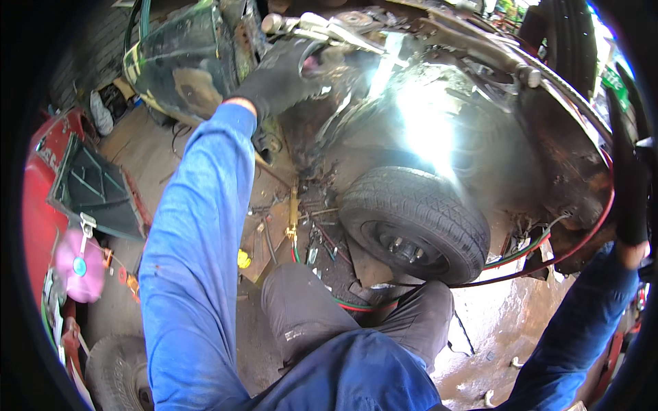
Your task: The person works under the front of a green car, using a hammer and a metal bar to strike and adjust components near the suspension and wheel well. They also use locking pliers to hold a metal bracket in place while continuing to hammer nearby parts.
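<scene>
My left hand, in a black glove, reaches up to the rusty, worn car body beside the wheel arch. Its fingers blend into the dark metal there, so their grip does not show. Far to the right, my right hand, also gloved in black, is raised with its fingers stretched upward, and nothing shows in it. Below the arch a black tyre on a steel wheel leans in front of my knees. A glaring white light washes out part of the inner arch.
Red and green hoses curve around the wheel; a brass torch stands left of it. A battered dark door is at the upper left. Further left are a red car panel, a pink fan and another tyre.
</scene>
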{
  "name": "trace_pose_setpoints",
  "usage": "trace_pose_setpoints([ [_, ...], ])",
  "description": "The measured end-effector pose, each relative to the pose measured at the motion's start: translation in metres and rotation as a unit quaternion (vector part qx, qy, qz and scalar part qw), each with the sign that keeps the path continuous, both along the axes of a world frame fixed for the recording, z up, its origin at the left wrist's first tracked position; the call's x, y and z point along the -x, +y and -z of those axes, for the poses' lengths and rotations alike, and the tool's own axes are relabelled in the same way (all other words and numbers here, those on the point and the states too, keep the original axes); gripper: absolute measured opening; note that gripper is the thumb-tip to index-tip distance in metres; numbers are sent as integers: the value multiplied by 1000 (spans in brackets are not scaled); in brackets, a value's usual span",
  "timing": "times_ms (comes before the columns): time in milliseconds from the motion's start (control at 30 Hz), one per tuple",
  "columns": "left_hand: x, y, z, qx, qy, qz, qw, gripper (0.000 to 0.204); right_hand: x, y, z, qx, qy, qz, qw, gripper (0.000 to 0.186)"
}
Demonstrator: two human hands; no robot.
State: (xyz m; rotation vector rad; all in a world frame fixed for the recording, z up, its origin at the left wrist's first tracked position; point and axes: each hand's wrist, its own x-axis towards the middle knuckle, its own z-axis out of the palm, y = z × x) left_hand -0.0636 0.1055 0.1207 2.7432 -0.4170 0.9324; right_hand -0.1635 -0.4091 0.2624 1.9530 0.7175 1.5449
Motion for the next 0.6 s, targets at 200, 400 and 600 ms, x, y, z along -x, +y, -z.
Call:
trace_pose_setpoints([
  [200, 7, -13, 8, -8, -5, -53, 999, 91, -42, 4, -10, -219, 298, -47, 928, 39],
  [400, 9, -25, 15, -10, -27, -86, 996, 96, -48, 8, -17, -24, 272, -7, 962, 42],
  [600, 8, -28, 15, 39, 24, -66, 997, 102, -44, 14, -13, -134, 256, 75, 954, 31],
])
